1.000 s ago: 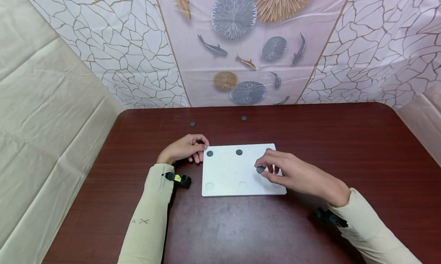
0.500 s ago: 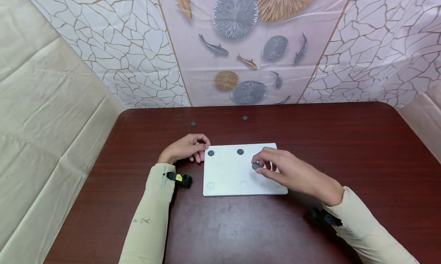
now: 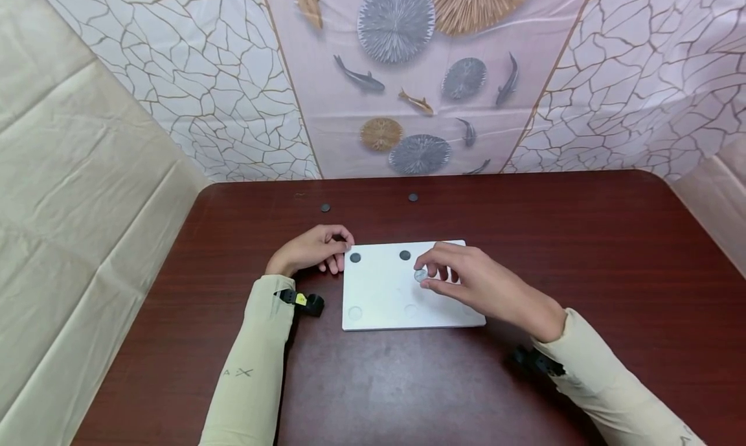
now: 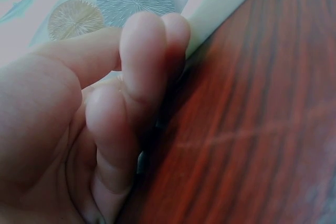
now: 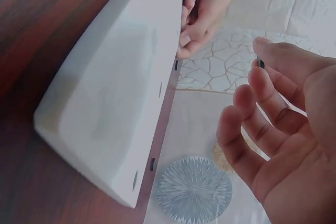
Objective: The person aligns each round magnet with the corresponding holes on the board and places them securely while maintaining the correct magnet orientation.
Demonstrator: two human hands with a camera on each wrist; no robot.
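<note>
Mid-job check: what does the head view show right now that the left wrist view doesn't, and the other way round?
Only the head view: the right hand pinching a disc, two dark discs on the white board, and two more discs on the table beyond it.

Only the left wrist view: a close look at the inner side of the left hand.

Both: the left hand, part of the board, the table and the backdrop.

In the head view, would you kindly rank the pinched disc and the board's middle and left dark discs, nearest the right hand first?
1. Pinched disc: over the board.
2. Middle dark disc: far edge.
3. Left dark disc: far left corner.
</note>
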